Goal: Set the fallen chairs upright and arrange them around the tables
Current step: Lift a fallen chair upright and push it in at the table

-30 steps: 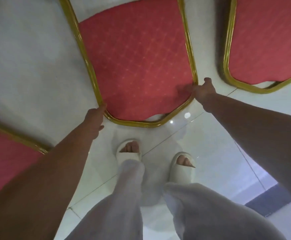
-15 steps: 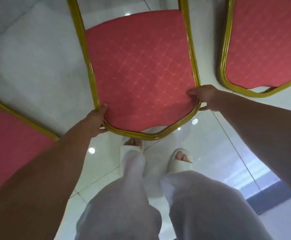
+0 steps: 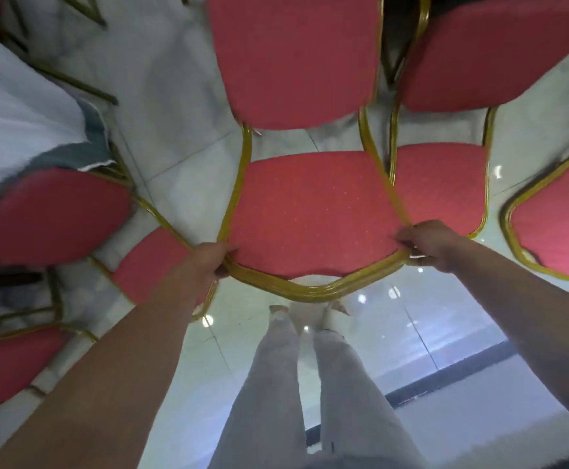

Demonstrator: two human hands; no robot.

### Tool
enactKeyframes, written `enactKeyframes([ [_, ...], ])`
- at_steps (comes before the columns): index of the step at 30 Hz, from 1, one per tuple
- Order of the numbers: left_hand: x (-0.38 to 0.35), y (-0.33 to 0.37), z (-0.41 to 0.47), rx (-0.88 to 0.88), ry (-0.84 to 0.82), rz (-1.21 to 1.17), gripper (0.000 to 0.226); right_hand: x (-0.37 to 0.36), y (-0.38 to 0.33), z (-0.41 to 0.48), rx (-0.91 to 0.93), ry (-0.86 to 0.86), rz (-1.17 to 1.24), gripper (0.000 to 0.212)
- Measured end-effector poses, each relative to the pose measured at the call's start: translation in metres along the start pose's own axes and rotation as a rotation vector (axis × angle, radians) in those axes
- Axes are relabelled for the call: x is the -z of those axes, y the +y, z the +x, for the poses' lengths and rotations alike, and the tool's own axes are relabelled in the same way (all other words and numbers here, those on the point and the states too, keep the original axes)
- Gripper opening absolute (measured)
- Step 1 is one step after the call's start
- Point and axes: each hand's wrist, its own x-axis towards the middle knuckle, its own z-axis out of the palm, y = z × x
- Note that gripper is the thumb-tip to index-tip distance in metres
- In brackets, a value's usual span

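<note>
A red padded chair with a gold metal frame (image 3: 313, 214) stands upright straight in front of me, its seat beyond the backrest. My left hand (image 3: 210, 258) grips the left top corner of its backrest frame. My right hand (image 3: 427, 243) grips the right top corner, fingers curled over the gold rim. Both arms reach forward from the bottom corners of the view.
More red and gold chairs crowd both sides: one on the right (image 3: 445, 187), another at the far right (image 3: 557, 221), one on the left (image 3: 46, 214). A white tablecloth (image 3: 15, 116) hangs at the upper left. My legs and white sandals (image 3: 310, 313) stand on glossy floor tiles.
The chair has come up from lying on the floor to standing, still in both hands. My view has risen, so neighbouring chairs and the tablecloth have come into sight.
</note>
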Motion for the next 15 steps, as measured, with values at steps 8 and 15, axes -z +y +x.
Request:
enactKeyframes([
  [8, 0.057, 0.100, -0.077, -0.199, 0.066, -0.309, 0.020, -0.006, -0.084, -0.088, 0.207, 0.005, 0.288, 0.033],
  [15, 0.092, 0.210, -0.093, -0.403, -0.098, -0.423, 0.008, -0.028, -0.164, -0.126, 0.312, 0.041, 0.192, 0.042],
])
